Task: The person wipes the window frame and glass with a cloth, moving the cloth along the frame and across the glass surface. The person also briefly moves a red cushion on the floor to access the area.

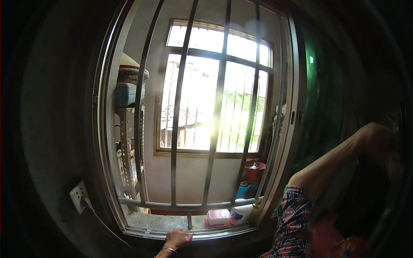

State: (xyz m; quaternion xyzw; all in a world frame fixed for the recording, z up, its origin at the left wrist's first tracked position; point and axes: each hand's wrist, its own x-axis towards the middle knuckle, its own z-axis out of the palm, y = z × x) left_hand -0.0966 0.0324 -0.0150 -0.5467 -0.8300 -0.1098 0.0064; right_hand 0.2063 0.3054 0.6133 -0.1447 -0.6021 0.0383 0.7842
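Note:
My left hand [176, 239] rests palm down on the lower aluminium track [219, 233] of a sliding window, its thumb apart from the fingers. A bracelet circles that wrist. Just beyond the hand, a short metal post [189, 222] supports the window's bar grille [176, 129]. On the sill to the right sit a lidded plastic box [218, 216] and a white tub [241, 213]. My right arm is raised and bent at the right, in a patterned sleeve. The right hand [382, 140] fades into shadow near the picture's rim; its fingers and anything in them cannot be made out.
A wall socket [78, 197] with a plugged-in white cable [105, 224] lies left of the frame. Behind the bars are a perforated metal shelf rack [127, 151], a blue-grey case [125, 93], a reddish bucket [255, 172] and a bright outer window [193, 96]. A green curtain [322, 106] hangs right.

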